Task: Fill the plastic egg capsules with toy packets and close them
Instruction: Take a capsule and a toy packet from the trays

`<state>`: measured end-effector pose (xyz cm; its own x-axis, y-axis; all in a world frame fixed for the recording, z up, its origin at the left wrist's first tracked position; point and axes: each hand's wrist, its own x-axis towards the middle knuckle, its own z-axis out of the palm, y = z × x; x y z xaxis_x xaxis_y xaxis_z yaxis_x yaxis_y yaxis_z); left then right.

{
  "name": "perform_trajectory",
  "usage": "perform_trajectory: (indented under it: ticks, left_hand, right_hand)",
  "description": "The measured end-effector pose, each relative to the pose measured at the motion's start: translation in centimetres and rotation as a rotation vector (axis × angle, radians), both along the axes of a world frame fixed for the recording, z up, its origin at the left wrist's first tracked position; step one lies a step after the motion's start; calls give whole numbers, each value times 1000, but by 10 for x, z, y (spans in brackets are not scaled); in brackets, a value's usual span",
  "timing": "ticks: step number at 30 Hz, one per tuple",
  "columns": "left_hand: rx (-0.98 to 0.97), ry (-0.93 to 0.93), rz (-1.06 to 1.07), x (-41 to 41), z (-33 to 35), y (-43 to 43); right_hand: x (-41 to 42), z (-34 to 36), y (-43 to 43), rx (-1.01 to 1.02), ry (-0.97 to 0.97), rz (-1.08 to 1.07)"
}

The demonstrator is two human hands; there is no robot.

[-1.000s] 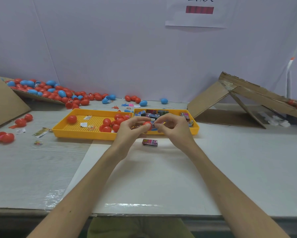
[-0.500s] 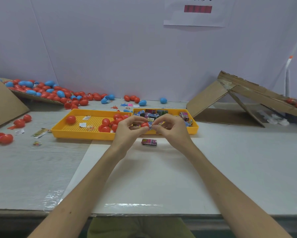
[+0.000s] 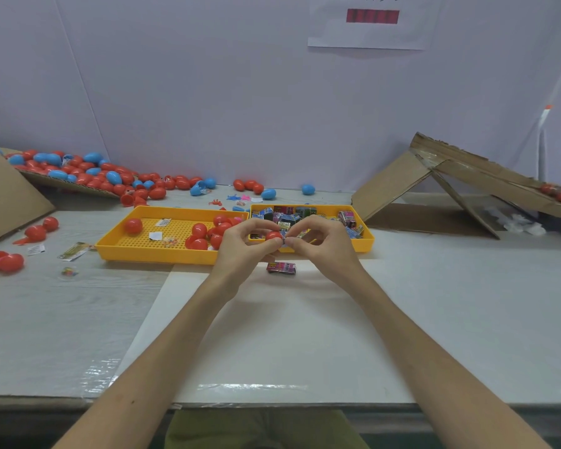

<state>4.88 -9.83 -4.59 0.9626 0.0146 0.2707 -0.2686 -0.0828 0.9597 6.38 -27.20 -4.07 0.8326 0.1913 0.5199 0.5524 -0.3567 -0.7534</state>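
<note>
Both forearms reach in from the near edge over a white sheet [image 3: 272, 335] that lies on the desk [image 3: 45, 319]. A spare packet [image 3: 281, 267] lies flat on the sheet, just below the hands.

Above it the left hand [image 3: 240, 246] and right hand [image 3: 324, 246] meet fingertip to fingertip. The left grip is narrow, with thumb and fingers curled round a red capsule [image 3: 273, 235]. Whether this is one half or a hinged pair cannot be told. The right grip is a tight pinch on a held packet [image 3: 285, 242], which touches the capsule's open side.

The step in hand appears to be filling. The next move calls for the packet to be tucked wholly inside the rim, then for the halves to be aligned and pressed shut. A corner left proud would likely block the seam.

Behind the hands two yellow trays stand side by side. The left tray [image 3: 136, 252] holds red capsules [image 3: 198, 230], and the right tray [image 3: 368, 246] holds a stock of packets [image 3: 288, 213]. Farther back at the left, a heap [image 3: 88, 173] of red and blue capsules spills along the wall. Folded cardboard [image 3: 402, 186] stands at the right, and a notice [image 3: 369, 30] hangs on the wall.
</note>
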Motion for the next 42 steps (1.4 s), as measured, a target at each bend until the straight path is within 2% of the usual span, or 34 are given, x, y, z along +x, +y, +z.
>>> perform_trajectory:
  ticks: [13,23,36,42]
  left_hand:
    - [53,18,-8,2,-1,0]
    - [-52,10,-36,-1,1,2]
    - [52,-29,10,2,-2,2]
    - [26,-15,-34,0,-1,1]
  right_hand:
    - [1,-5,3,-16,-33,-10]
    - [3,-5,0,-7,16,-51]
    - [0,-3,4,-18,-42,-39]
    - [0,-4,3,-25,-39,-36]
